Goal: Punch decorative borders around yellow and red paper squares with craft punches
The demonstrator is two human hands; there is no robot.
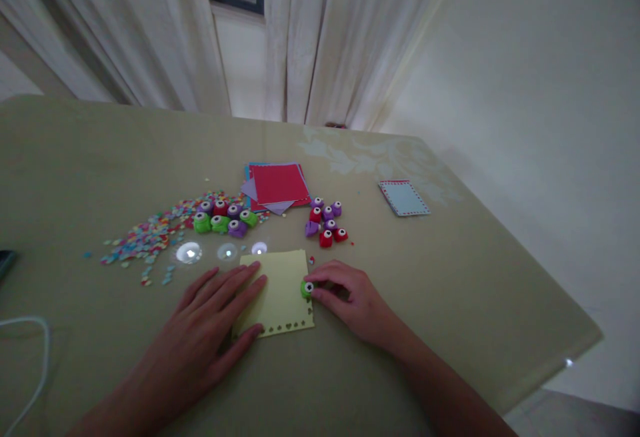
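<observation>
A pale yellow paper card (281, 285) lies on the table in front of me, with a row of small heart-shaped holes along its near edge. My left hand (210, 320) rests flat on the card's left side, fingers stretched out. My right hand (347, 297) pinches a small green craft punch (307, 288) that sits on the card's right edge.
Behind the card are a cluster of green, purple and red punches (225, 218), a second cluster of purple and red ones (327, 220), a stack of coloured paper (277, 185), scattered confetti (150, 233), a light blue card (404, 197) and a white cable (35, 363). The table edge runs along the right.
</observation>
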